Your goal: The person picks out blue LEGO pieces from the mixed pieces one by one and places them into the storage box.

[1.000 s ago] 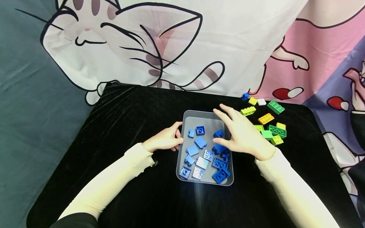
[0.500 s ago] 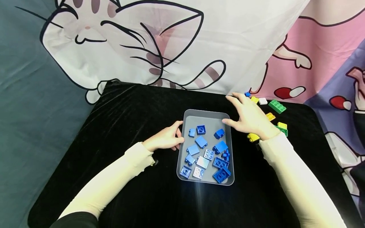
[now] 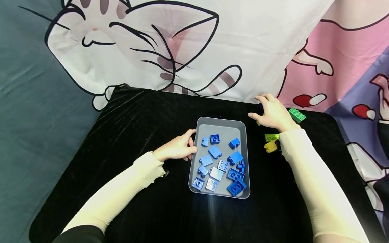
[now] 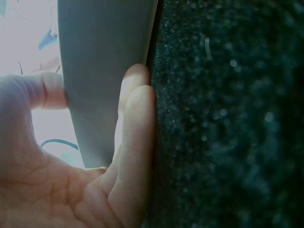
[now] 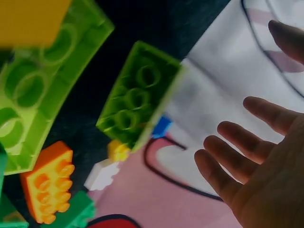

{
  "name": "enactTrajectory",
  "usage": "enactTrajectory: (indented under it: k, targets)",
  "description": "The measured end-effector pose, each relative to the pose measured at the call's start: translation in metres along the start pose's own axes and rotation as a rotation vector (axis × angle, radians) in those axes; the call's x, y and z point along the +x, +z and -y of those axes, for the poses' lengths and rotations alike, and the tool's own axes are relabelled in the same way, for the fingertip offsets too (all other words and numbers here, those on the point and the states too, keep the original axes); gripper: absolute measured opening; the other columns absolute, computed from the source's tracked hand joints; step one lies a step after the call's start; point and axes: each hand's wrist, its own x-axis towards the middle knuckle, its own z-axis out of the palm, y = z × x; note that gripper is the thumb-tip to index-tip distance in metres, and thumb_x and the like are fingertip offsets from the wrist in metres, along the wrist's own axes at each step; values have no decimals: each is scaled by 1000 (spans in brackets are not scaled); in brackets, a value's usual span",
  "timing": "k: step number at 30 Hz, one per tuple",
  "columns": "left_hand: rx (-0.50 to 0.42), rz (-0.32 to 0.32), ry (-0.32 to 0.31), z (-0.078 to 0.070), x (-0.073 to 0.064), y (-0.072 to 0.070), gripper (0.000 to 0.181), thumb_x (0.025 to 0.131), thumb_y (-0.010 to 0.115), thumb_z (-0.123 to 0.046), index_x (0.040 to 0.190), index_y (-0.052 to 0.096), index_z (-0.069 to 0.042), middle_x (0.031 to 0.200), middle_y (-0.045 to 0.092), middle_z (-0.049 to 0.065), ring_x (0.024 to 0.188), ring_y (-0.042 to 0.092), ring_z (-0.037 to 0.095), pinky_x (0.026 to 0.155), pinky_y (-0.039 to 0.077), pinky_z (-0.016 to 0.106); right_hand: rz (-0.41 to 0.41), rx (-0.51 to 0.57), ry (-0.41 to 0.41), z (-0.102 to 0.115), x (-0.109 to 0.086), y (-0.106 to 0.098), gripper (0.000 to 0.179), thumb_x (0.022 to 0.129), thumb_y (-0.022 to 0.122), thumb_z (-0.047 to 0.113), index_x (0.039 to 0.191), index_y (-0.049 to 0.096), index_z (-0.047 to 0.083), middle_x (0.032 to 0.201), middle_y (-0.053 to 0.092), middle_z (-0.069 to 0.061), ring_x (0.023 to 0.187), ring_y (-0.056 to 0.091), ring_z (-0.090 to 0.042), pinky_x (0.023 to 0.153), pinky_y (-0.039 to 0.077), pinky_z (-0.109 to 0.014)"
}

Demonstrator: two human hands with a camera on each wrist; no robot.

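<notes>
A grey tray with several blue building bricks in it lies on the black cloth. My left hand holds the tray's left side; the left wrist view has the thumb at the rim and fingers along the outer wall. My right hand reaches over the back right, above loose bricks, its fingers spread and holding nothing. A small blue brick lies nearest its fingertips in the right wrist view; the head view hides most of it.
Loose bricks lie right of the tray: lime, yellow and green. The right wrist view adds an orange brick and a white brick. A printed cloth wall stands behind the table.
My right hand has moved from above the tray to the back right, over the loose bricks. The left hand stays on the tray's side.
</notes>
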Motion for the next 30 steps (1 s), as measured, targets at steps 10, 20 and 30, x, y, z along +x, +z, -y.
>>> enactTrajectory:
  k: [10,20,30]
  targets:
    - [3,-4,-9,0,0,0,80,91,63,-18,162,24,-16,101,65,6,69,73,15,59,63,32,123,-55,140,-36,20,5,74,101,57,44,156,38,-2,156,32,-36,136,37,-61,116,32,-71]
    - [5,-4,-4,0,1,0,81,92,63,-18,162,23,-16,102,65,6,69,73,15,59,63,31,152,-101,148,-41,25,4,55,97,56,22,145,47,-4,146,40,-37,125,48,-59,107,40,-72]
    - [6,-1,-9,0,2,1,81,92,63,-18,162,23,-17,102,65,5,69,73,15,59,63,31,39,-103,172,-38,28,8,35,94,63,18,123,58,0,116,66,-36,101,63,-60,85,51,-70]
